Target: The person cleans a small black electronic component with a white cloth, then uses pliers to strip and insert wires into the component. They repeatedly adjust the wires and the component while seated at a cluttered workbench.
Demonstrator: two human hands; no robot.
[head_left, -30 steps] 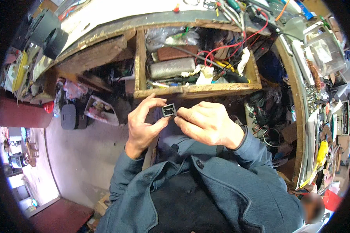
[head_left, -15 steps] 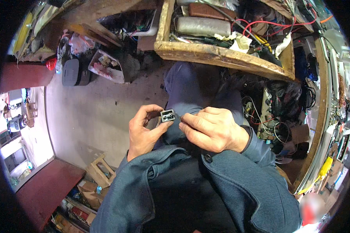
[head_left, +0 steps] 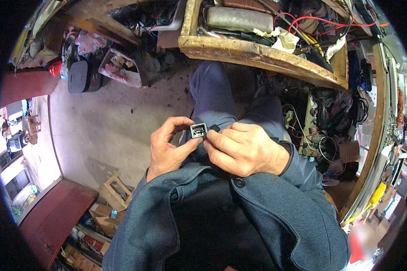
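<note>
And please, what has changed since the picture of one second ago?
The wooden drawer now appears higher and further right; the view seems to have shifted. A black piece shows more clearly in the right hand. Unchanged: the left hand holds the small open case.

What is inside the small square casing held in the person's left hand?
Dark and pale, shiny bits show through the open face of the small square casing, too small to identify. Its deeper parts cannot be seen, and the left hand covers part of its outside.
</note>
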